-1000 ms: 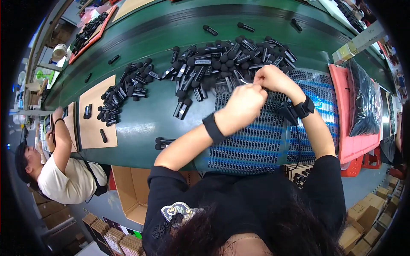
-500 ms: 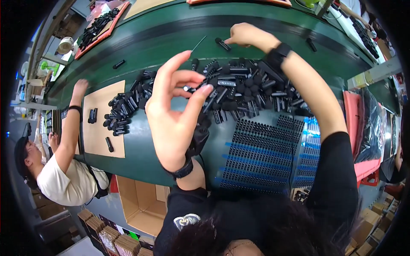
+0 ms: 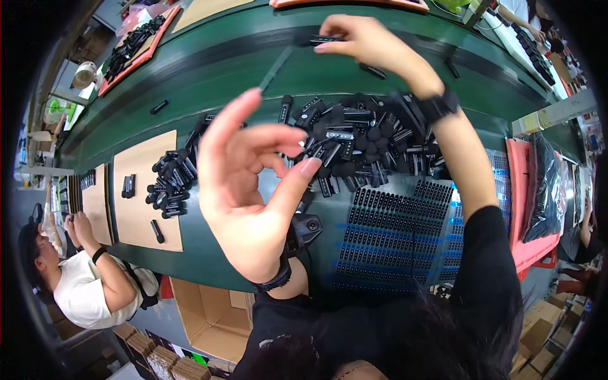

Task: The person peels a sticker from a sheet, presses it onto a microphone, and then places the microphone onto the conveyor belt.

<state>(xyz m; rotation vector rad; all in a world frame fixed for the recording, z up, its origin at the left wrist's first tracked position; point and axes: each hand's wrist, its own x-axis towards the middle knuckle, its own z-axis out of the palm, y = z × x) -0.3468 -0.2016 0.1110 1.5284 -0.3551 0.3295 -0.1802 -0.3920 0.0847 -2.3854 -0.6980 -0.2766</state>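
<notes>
My right hand is closed on a small black clip-on microphone with a dark foam tip, held over the far part of the green bench. My left hand is raised nearer to me, its fingers curled and slightly blurred. A thin metal rod-like tool sticks up past its index fingertip; where the fingers grip it is mostly hidden. Behind and right of that hand lies a large heap of black microphones with foam tips. Another microphone lies beyond the heap, below my right wrist.
Rows of small black strips on blue-edged sheets lie on the near bench. A brown cardboard sheet with microphones is at left, beside a co-worker. Red trays stand at right. An open carton sits below the bench.
My right hand has picked up the microphone from the far bench and moved left with it. My left hand has shifted slightly left and nearer. The co-worker's arm has drawn back.
</notes>
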